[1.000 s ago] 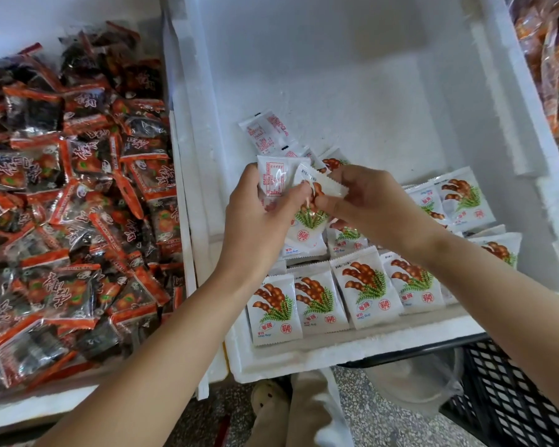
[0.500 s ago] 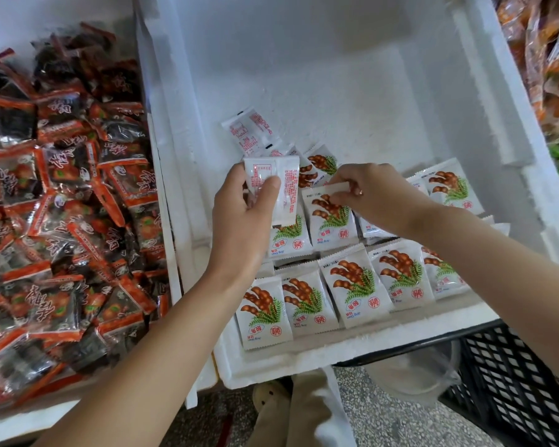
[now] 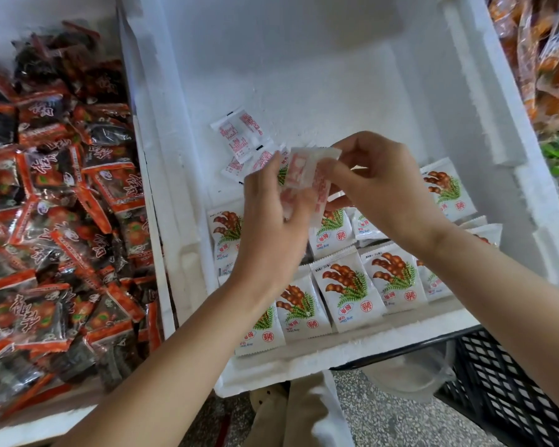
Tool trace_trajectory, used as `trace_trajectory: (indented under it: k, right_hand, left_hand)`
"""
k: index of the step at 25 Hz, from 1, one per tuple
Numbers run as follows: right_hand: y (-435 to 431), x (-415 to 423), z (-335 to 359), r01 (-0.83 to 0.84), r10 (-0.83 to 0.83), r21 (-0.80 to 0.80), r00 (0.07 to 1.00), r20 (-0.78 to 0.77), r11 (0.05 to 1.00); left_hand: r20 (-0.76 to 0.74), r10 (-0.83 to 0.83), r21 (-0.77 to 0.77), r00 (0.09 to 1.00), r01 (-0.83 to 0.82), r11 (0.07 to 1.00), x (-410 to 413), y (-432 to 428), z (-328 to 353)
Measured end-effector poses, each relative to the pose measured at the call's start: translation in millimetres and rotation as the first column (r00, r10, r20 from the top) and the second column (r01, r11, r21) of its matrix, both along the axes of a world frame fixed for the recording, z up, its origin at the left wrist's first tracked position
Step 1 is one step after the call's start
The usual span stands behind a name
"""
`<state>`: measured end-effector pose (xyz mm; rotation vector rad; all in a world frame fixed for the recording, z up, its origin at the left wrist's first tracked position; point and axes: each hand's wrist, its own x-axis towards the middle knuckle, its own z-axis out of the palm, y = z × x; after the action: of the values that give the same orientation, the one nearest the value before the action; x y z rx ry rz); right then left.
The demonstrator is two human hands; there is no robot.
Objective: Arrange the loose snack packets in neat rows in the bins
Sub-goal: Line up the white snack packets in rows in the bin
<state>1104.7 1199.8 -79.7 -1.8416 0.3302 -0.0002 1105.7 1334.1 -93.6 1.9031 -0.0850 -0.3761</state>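
Note:
A white foam bin point(image 3: 304, 75) holds white snack packets printed with brown pods. Two rows of them point(image 3: 346, 291) lie face up along its near wall. Several loose packets point(image 3: 236, 133) lie back side up further in. Both hands are raised over the middle of the bin. My left hand point(image 3: 271, 221) and my right hand point(image 3: 378, 185) both pinch one blurred white packet point(image 3: 304, 175), its printed back towards me, between fingers and thumbs.
To the left, another foam bin point(image 3: 149, 188) is heaped with red and black packets point(image 3: 55, 204). Orange snack bags point(image 3: 542, 56) fill the top right corner. A black plastic crate point(image 3: 510, 388) stands on the speckled floor below the bin's right front.
The right hand has left the second row, where it laid a packet, and risen to join the left hand. Both now hold the back-side-up packet that the left hand held alone.

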Motion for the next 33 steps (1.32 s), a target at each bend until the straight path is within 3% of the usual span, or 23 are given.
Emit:
trace_trajectory:
  k: [4, 8, 11, 14, 16, 18, 20, 24, 28, 30, 33]
  right_hand:
    - [-6.6, -2.8, 7.7, -0.024, 0.024, 0.039, 1.0, 0.007, 0.999]
    - [-27.0, -5.7, 1.3, -0.036, 0.043, -0.182, 0.998, 0.036, 0.983]
    - [-39.2, -10.8, 1.9, -0.064, 0.069, 0.087, 0.996, -0.055, 0.994]
    - [-46.2, -15.4, 4.4, -0.045, 0.056, 0.148, 0.996, -0.073, 0.988]
    - [-53.2, -14.5, 7.4, -0.101, 0.098, -0.031, 0.992, -0.086, 0.994]
    - [-61.8, -11.5, 9.3, -0.219, 0.181, -0.269, 0.97, -0.16, 0.938]
    - [-66.3, -10.9, 10.0, -0.326, 0.234, -0.362, 0.932, -0.275, 0.873]
    - [-59.6, -13.8, 4.6, -0.353, 0.309, -0.303, 0.933, -0.185, 0.885]
    - [-68.6, -8.9, 0.4, -0.214, 0.183, -0.248, 0.973, -0.14, 0.945]
    - [-80.1, -4.0, -4.9, -0.157, 0.121, -0.218, 0.978, -0.168, 0.963]
    - [-85.5, 2.5, -17.8, -0.315, 0.237, -0.286, 0.931, -0.277, 0.905]
  left_hand:
    - [-0.054, -0.181, -0.184, 0.982, 0.168, 0.968, -3.7, -10.1, 3.5]
    - [-0.11, -0.186, -0.297, 0.976, 0.146, 0.943, 0.1, -18.3, 5.2]
    - [-0.14, -0.197, -0.287, 0.97, 0.15, 0.946, 2.9, -21.3, 3.9]
    - [-0.085, -0.156, -0.185, 0.984, 0.138, 0.973, 6.7, -24.7, -5.1]
    - [-0.018, -0.133, -0.1, 0.991, 0.131, 0.986, 10.2, -28.9, -9.7]
    - [0.022, -0.094, -0.065, 0.995, 0.095, 0.993, 16.9, -31.7, -10.4]
    - [0.048, -0.068, -0.048, 0.997, 0.07, 0.996, 23.8, -34.0, -8.5]
    - [0.075, -0.108, -0.031, 0.991, 0.111, 0.993, 24.2, -39.0, -3.5]
    - [0.223, -0.17, 0.14, 0.96, 0.141, 0.98, 25.9, -35.6, -9.4]
    - [0.256, -0.324, 0.373, 0.911, 0.217, 0.902, 27.9, -28.6, -18.9]
    - [0.127, -0.566, 0.633, 0.814, 0.373, 0.678, 25.7, -17.5, -30.2]
